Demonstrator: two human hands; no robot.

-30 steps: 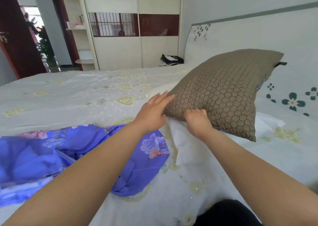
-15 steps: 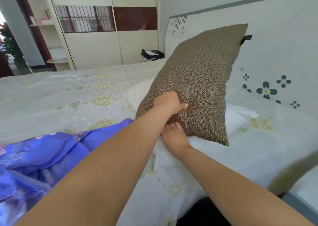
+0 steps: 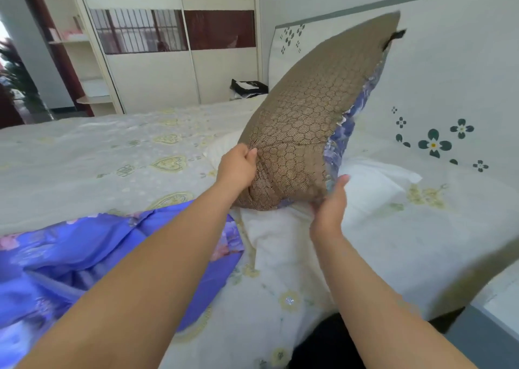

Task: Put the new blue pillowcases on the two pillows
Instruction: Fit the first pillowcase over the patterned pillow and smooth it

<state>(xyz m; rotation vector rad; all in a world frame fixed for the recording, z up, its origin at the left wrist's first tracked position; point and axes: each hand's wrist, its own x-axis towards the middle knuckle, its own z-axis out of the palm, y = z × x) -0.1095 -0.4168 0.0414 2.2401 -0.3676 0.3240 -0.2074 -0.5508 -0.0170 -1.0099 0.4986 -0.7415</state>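
Note:
A brown pillow [image 3: 314,115] with a honeycomb pattern stands tilted on its near end, its far corner up against the headboard. Blue floral fabric [image 3: 348,124] shows along its right edge and underside. My left hand [image 3: 238,166] grips the pillow's near left corner. My right hand [image 3: 330,200] holds the near right corner from below, fingers curled round it. A blue floral pillowcase [image 3: 84,262] lies crumpled on the bed to the left, under my left forearm. A white pillow [image 3: 373,183] lies flat beneath the brown one.
The bed [image 3: 112,157] has a pale sheet with yellow heart motifs. A white headboard [image 3: 449,87] with dark flowers stands at right. A wardrobe [image 3: 174,59] and open shelves stand behind. A dark bag [image 3: 247,87] lies beyond the bed. The bed's edge runs at bottom right.
The brown pillow has been lifted from lying flat to standing steeply on end. My left hand went from resting on it to gripping its corner; my right hand shifted to the right corner.

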